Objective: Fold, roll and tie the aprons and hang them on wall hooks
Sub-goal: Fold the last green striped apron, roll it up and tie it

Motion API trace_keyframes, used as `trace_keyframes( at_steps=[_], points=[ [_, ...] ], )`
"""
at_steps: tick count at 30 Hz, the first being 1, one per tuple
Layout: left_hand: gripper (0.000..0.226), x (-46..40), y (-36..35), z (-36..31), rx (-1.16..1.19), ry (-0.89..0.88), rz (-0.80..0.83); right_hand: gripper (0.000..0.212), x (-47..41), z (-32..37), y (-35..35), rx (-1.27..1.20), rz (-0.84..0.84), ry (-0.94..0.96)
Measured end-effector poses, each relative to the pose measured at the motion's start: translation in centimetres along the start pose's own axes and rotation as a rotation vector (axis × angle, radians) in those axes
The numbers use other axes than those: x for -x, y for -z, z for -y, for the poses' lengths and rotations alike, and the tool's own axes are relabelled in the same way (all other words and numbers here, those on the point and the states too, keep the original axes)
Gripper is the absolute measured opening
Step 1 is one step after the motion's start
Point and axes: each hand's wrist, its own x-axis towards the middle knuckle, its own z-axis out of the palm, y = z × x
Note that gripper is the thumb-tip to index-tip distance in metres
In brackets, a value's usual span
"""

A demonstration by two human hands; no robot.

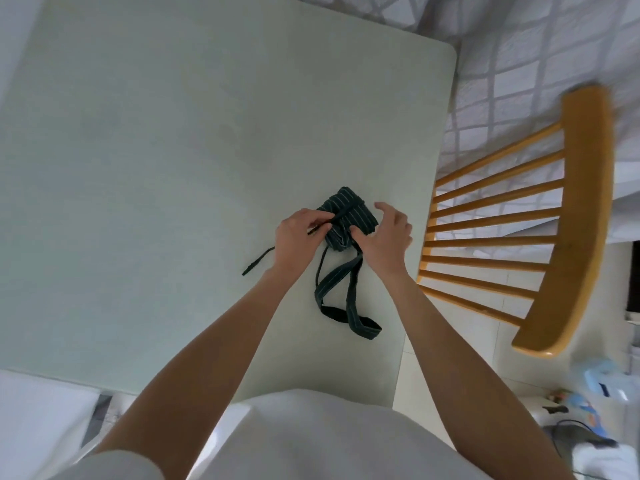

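Note:
A dark green striped apron (349, 216) lies rolled into a small bundle on the pale table (156, 150), near its right edge. A thin dark tie string (258, 260) crosses over the roll and trails off to the left. My left hand (299, 237) pinches this string at the roll's left side. My right hand (386, 237) rests against the roll's right side, thumb pressing on the cloth and fingers spread above it. The wide striped neck strap (341, 299) loops on the table toward me, below the roll.
A wooden spindle-back chair (540, 223) stands just past the table's right edge. Beyond it lies a grey quilted cover (519, 46). Small items and a cable clutter the floor at lower right (595, 396). My white shirt fills the bottom of the view.

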Motion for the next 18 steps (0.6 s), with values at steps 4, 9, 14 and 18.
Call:
trace_keyframes(
  at_steps=[4,9,14,18],
  points=[
    [0.015,0.0,-0.2,0.2,-0.086,-0.046,-0.04,0.03,-0.6,1.3,0.7,-0.045,-0.054,0.59],
    [0.019,1.6,0.6,0.9,-0.123,0.106,-0.071,0.006,-1.6,2.5,-1.0,0.249,0.029,0.814],
    [0.021,3.9,0.0,2.7,-0.535,-0.182,-0.126,0.017,-2.4,2.9,-1.3,0.588,-0.019,1.02],
    [0.041,4.1,-1.1,1.6,-0.682,0.102,0.191,0.019,-2.0,3.9,-1.2,0.81,0.063,1.221]
  ],
)
